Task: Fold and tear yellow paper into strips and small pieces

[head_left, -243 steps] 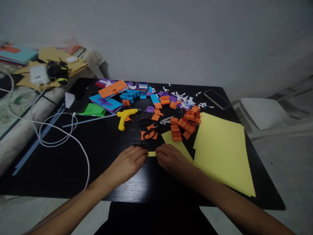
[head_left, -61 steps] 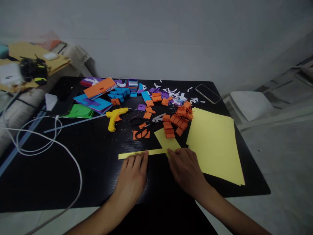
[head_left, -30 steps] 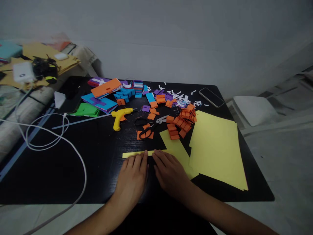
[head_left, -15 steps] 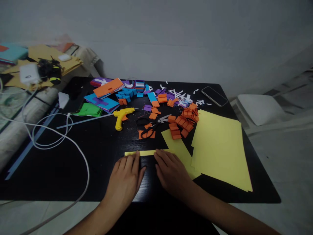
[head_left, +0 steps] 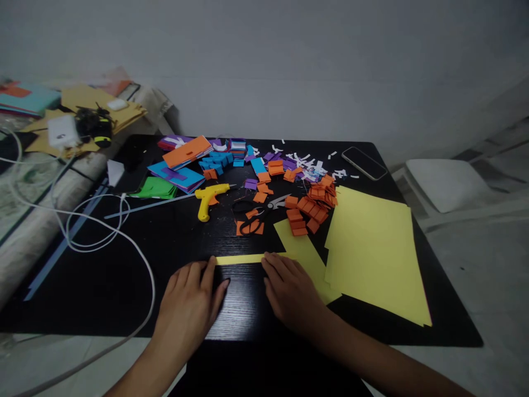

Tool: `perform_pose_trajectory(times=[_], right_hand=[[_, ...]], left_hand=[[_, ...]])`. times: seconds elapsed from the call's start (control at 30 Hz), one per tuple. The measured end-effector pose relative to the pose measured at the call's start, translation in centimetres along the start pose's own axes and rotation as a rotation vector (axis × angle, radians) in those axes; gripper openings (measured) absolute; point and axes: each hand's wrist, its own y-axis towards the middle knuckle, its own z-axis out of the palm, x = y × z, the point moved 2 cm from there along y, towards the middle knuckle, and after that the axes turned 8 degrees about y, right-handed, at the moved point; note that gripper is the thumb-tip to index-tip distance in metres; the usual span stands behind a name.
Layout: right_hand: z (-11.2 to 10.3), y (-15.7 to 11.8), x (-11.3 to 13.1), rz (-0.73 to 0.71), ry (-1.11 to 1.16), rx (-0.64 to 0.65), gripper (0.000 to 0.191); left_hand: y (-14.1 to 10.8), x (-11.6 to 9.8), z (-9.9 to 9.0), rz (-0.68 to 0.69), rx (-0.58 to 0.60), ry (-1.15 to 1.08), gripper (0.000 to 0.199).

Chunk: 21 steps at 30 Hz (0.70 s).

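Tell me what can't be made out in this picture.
All in the head view:
Yellow strip, right end: obscured by the right hand and lost against the matching yellow sheet.
Left palm: hidden by the back of the left hand.
White cable, one stretch: cut off by the bottom edge.
White box, marking: too small and blurred.

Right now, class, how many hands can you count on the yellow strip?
2: the left hand at the left end of the visible stretch of yellow strip, and the right hand farther right along it. No others show.
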Motion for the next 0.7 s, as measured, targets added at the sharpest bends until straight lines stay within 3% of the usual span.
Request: perform_pose_trajectory(times=[0.13,0.33,0.47,0.7], right_hand=[[0.6,-0.1,0.1,-0.007,-0.027,-0.020,0.041],[1.1,-0.3,0.0,-0.008,-0.026,-0.042,0.044],[1.1,-0.4,-0.1,-0.010,-0.024,-0.061,0.043],[1.1,-0.5,0.2,-0.024,0.038,-0.109,0.044]], left_hand=[[1.2,-0.8,-0.5,-0.033,-0.028,-0.037,0.057],[1.5,-4.2,-0.5,-0.013,-0.108,-0.104,0.062],[1.0,-5.7,0.3,0.102,-0.099,-0.205,0.056],[0.9,-5.7,1.6,0.156,-0.049,-0.378,0.054]])
